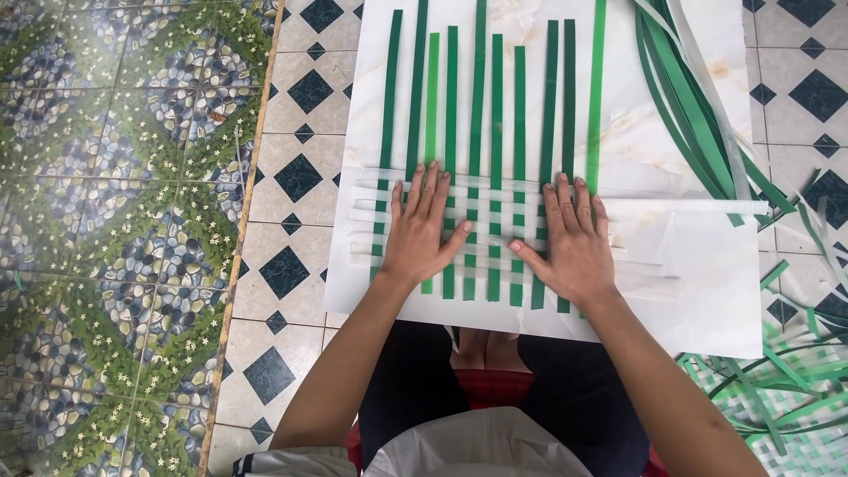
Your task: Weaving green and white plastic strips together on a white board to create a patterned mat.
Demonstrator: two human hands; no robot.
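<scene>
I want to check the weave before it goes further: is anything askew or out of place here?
Mostly tidy. The green strips end at uneven heights at the top, and one white strip sticks out far to the right past the rest. Both the left hand and the right hand lie flat on the woven part. Loose strips lie piled at the right.

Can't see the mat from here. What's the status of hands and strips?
Left hand and right hand flat, pressing woven strips. White board underneath. Loose strips lie right, apart.
</scene>
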